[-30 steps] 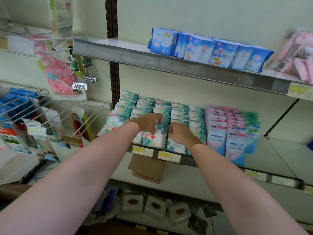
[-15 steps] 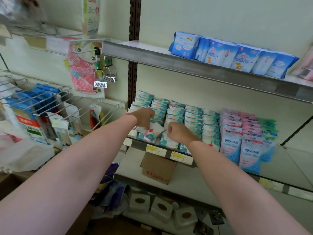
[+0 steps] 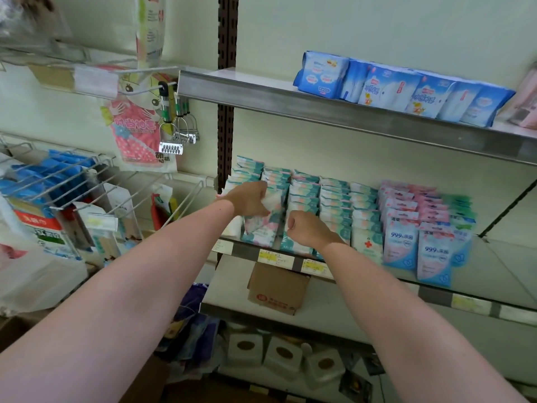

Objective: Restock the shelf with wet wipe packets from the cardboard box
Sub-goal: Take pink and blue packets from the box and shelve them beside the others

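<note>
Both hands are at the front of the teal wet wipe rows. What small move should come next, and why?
Probably the left hand should seat its tilted packet upright in the front row: the packet leans across the neighbouring rows. The right hand, fisted beside it, could steady the row.

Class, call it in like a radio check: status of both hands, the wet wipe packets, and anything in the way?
Left hand grips a tilted wet wipe packet at the teal rows' left end. Right hand fisted on front packets; grasp unclear. Pink packs crowd right side.
</note>
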Demonstrator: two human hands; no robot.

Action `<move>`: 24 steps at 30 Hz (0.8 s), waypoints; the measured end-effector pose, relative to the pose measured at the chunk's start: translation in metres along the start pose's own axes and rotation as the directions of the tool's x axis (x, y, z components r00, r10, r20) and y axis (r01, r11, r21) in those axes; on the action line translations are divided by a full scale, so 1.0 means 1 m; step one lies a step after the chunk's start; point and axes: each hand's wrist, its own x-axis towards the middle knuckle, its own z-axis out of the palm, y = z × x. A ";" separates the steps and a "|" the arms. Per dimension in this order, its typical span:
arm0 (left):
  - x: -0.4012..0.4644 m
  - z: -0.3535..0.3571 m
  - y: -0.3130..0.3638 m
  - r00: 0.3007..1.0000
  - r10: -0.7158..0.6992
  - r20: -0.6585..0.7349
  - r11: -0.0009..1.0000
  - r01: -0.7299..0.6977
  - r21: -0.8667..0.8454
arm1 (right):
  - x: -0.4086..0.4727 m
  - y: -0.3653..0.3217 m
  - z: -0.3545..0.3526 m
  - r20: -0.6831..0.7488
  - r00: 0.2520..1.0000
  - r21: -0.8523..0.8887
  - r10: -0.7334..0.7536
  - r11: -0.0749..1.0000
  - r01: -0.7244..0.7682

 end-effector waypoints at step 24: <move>0.010 0.030 -0.022 0.999 -0.013 0.037 0.984 0.019 -0.176 | 0.009 -0.003 0.001 -0.015 0.999 0.014 0.038 0.999 -0.038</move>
